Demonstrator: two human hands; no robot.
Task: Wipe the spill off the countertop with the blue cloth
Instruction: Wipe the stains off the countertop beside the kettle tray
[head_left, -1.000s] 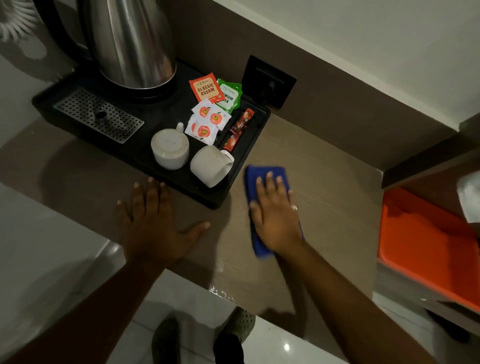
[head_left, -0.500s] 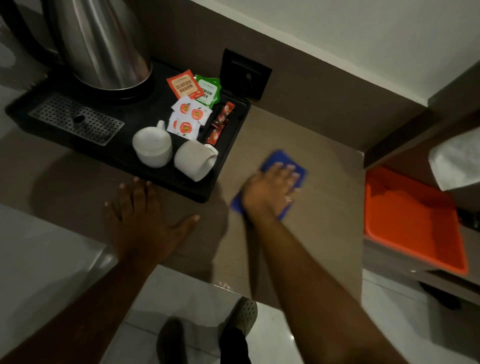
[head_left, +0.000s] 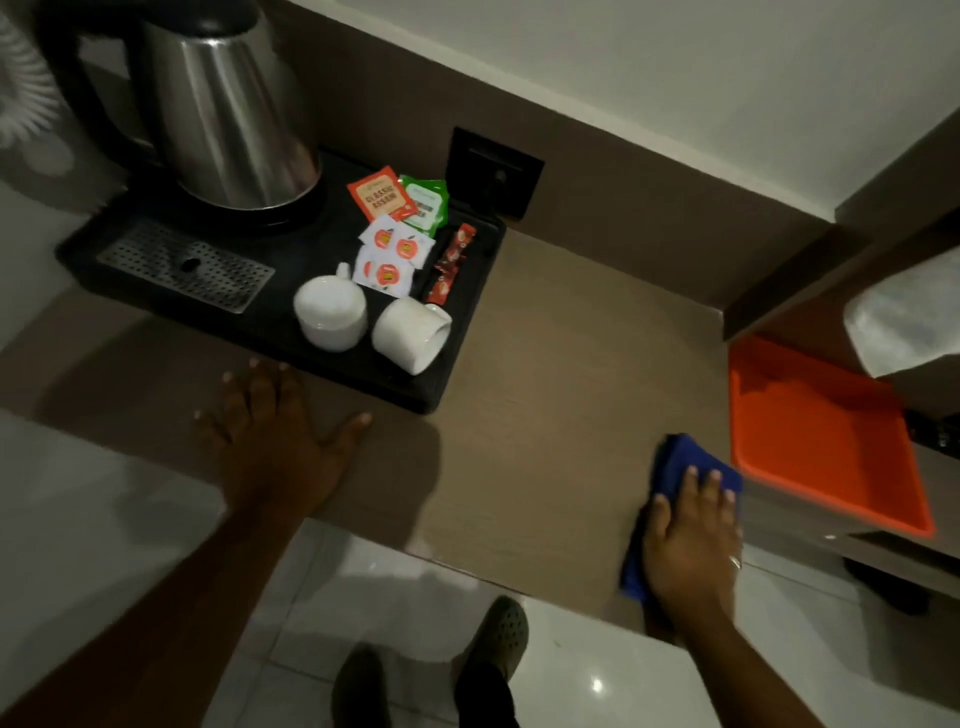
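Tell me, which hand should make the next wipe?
Probably the right hand: it already presses the blue cloth onto the countertop. The left hand lies flat and empty beside the black tray.

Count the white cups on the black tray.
2. One white cup sits upside down at the black tray's front edge; the other cup lies on its side just right of it. None appear hidden.

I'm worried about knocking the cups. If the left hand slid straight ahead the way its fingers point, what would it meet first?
The left hand lies flat with its fingers toward the black tray. Its near edge comes first, just beyond the fingertips, with the upside-down white cup behind it.
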